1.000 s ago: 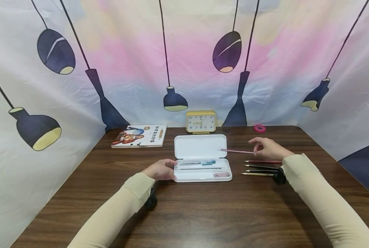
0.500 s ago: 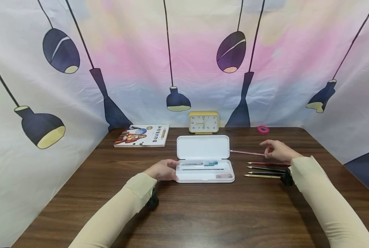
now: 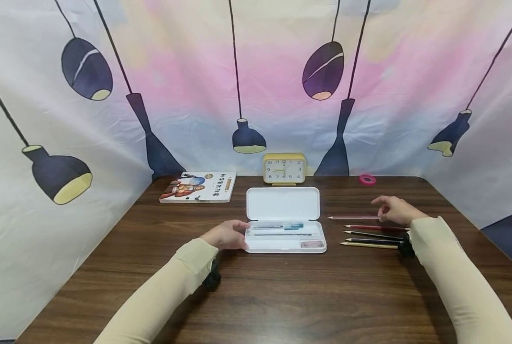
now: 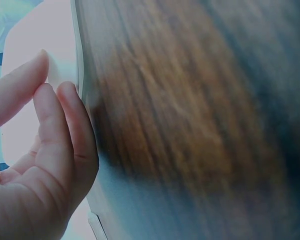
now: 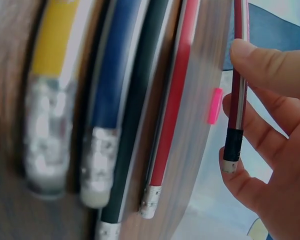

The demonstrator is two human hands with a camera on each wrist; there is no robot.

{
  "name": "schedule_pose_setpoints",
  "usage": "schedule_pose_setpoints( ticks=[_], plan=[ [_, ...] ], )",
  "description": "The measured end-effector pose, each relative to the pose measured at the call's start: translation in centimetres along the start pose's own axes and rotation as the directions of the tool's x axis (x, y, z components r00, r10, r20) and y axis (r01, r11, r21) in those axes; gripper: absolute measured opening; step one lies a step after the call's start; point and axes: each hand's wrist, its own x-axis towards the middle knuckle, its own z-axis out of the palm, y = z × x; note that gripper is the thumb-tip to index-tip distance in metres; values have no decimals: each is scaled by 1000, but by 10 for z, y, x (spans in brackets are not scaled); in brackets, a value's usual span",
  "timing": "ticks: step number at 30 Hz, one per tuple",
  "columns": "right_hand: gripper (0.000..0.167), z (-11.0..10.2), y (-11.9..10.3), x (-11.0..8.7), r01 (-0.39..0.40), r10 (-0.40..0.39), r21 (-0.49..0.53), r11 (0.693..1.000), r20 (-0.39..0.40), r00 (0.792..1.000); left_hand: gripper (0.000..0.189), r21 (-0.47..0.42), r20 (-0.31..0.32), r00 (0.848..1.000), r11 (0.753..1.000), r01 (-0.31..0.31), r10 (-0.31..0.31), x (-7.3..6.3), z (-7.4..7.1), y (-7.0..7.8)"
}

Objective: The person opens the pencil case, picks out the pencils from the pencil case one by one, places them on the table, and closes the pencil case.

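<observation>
My left hand (image 3: 228, 234) holds the left end of an open white pencil case (image 3: 283, 203), its fingertips (image 4: 65, 90) at the case's edge in the left wrist view. Inside lie a teal-capped pen (image 3: 293, 226), a thin dark stick (image 3: 279, 234) and a pinkish eraser (image 3: 312, 244). To the right of the case, my right hand (image 3: 397, 210) pinches a dark red pencil (image 5: 237, 107) between thumb and fingers near its black-banded end. Its sharpened tip points left, toward the case. Nearer the body lie a red pencil (image 5: 175, 105), a dark green pencil (image 5: 140, 100), a blue pencil (image 5: 115, 75) and a yellow pencil (image 5: 55, 45).
Behind the case stands a yellow alarm clock (image 3: 284, 169). A picture-covered book (image 3: 200, 187) lies at the back left, and a pink ring-shaped roll (image 3: 367, 179) at the back right. A printed cloth (image 3: 187, 110) hangs round the brown wooden table (image 3: 273, 296).
My right hand has drawn the dark red pencil rightward, away from the lid, and lowered it to lie level above the row of pencils. The left hand stays at the case.
</observation>
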Motion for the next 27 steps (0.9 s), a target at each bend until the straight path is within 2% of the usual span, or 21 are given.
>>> schedule_pose_setpoints(
  ticks=[9, 17, 20, 23, 27],
  plan=[
    [45, 5, 7, 6, 7, -6, -23, 1000, 31, 1000, 56, -24, -12, 1000, 1000, 4, -5, -2, 2, 0],
    [42, 11, 7, 9, 23, -19, -97, 995, 36, 999, 55, -35, -13, 1000, 999, 6, -7, -1, 2, -1],
    [42, 11, 4, 9, 17, -16, -101, 995, 12, 1000, 54, -33, -12, 1000, 999, 6, -7, 0, 2, -1],
    [44, 9, -1, 10, 14, -15, -64, 998, -22, 1000, 55, -28, -11, 1000, 1000, 6, -6, 0, 2, -1],
    [45, 6, -13, 12, 50, -52, -29, 998, -61, 997, 56, -20, -11, 1000, 1000, 4, -5, -1, 1, 0]
  ],
)
